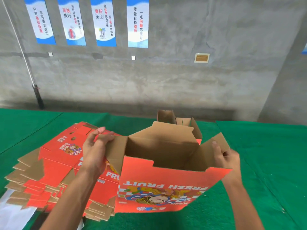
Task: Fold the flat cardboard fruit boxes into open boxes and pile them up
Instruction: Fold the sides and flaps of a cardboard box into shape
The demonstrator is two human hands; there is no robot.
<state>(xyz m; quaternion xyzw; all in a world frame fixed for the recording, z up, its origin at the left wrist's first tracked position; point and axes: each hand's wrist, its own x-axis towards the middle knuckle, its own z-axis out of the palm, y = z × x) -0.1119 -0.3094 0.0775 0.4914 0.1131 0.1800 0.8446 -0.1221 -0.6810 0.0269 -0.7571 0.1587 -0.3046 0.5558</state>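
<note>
**Box half-opened, both hands on side flaps**

We've got the orange fruit box (pixel 166 185) standing upright on the green desk (pixel 265 155), approx. centre-right of view, top open w/ brown inside showing. "FRESH FRUIT" print on the near wall reads upside down to us.

Our left hand (pixel 95 151) grips the box's left flap (pixel 114 153): fingers curled over its top edge, thumb side toward us. Our right hand (pixel 226 157) pinches the right flap (pixel 214 146) near its top corner, fingers wrapped round the edge. The far flap (pixel 166 130) stands up behind the opening.

The stack of flat boxes (pixel 54 171) lies to the left, just beside the box, orange print up, brown edges fanned out; our left forearm crosses over it. Behind the box, another brown opened box (pixel 179 121) pokes up, mostly hidden.

Bkgd: grey concrete wall w/ four blue-white posters (pixel 104 22), small plaque (pixel 201 58).
</note>
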